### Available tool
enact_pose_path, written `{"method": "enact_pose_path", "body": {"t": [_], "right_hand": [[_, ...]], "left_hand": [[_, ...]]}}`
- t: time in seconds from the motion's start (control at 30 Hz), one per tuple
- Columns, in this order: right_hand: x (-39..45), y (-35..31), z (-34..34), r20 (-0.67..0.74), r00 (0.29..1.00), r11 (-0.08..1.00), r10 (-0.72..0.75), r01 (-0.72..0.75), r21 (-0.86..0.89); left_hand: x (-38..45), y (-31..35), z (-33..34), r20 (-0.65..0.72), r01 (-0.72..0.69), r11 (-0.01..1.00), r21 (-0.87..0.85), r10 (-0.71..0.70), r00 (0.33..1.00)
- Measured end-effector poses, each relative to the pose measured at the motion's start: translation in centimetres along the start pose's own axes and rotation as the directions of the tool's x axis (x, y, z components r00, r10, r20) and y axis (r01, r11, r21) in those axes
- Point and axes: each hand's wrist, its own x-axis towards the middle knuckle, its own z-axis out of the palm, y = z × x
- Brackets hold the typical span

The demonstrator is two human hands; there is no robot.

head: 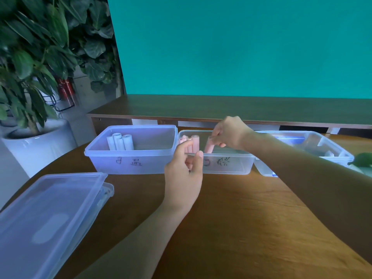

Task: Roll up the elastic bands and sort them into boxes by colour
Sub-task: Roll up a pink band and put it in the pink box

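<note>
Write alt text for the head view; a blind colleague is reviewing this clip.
The right hand lowers a rolled pink band into the middle box beside other pink rolls. The left hand hovers, loosely curled, at its front rim; white rolls stand in the left box.

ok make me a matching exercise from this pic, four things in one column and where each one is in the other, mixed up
Things:
1. white rolls
2. pink roll
3. stacked lids
4. potted plant

Places:
A. flat on the table, near left
B. pinched by the right hand over the middle box
C. standing in the left box
D. on the floor, beyond the table's left edge

Pairs: 1-C, 2-B, 3-A, 4-D
</note>
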Motion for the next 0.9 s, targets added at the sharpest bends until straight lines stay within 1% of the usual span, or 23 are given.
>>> {"method": "enact_pose_path", "body": {"t": [0.07,0.23,0.4,0.5,0.7,0.77,0.9], "right_hand": [[0.5,-0.5,0.4,0.000,1.000,1.000,0.019,-0.019,0.012],[0.9,-1.7,0.6,-0.026,1.000,1.000,0.004,-0.004,0.021],[1.0,-2.3,1.0,-0.014,1.000,0.999,0.018,-0.018,-0.046],[1.1,-2.5,1.2,-0.012,1.000,0.996,0.001,-0.002,-0.093],[1.3,-2.5,1.9,-0.025,0.999,0.993,-0.045,0.042,-0.109],[1.3,-2.5,1.9,-0.033,0.999,0.995,-0.044,0.040,-0.095],[1.3,-2.2,1.5,-0.010,1.000,0.992,-0.010,0.009,-0.125]], "left_hand": [[-0.1,0.2,0.0,0.006,0.018,1.000,-0.003,-0.018,1.000],[-0.1,0.5,-0.1,0.018,0.028,1.000,0.005,-0.028,0.999],[-0.2,0.7,-0.2,0.024,0.025,1.000,0.019,-0.025,0.999],[-0.2,0.7,-0.2,0.022,0.020,0.999,0.026,-0.020,1.000],[-0.2,0.7,-0.2,0.008,0.018,1.000,0.002,-0.018,1.000],[-0.2,0.6,-0.2,0.004,0.013,1.000,-0.004,-0.013,1.000],[-0.1,0.4,-0.2,0.015,-0.015,1.000,0.013,0.015,1.000]]}}
